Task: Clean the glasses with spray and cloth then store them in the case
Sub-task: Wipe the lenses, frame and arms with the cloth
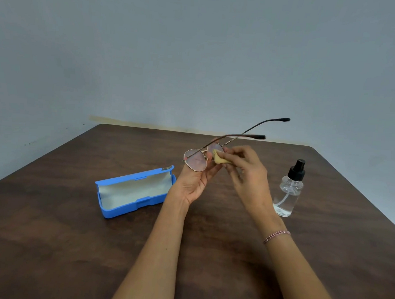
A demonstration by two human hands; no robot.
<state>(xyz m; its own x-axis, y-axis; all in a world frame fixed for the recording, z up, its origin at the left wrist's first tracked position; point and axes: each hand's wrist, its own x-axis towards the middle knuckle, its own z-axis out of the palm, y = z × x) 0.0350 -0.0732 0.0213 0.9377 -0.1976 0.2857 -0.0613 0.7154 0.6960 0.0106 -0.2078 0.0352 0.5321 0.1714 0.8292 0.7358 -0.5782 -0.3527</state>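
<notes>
Thin metal-framed glasses (195, 160) with round lenses are held up above the table, their arms unfolded and pointing away to the right. My left hand (196, 183) grips them from below near the bridge. My right hand (247, 175) pinches a small tan cloth (220, 158) against the right lens. A blue glasses case (133, 190) lies open on the table to the left, its pale lining showing and nothing inside. A clear spray bottle (289, 190) with a black pump top stands upright to the right of my right hand.
Everything sits on a dark brown wooden table (72, 245) whose far edge meets a plain grey wall. A beaded bracelet (276, 235) circles my right wrist.
</notes>
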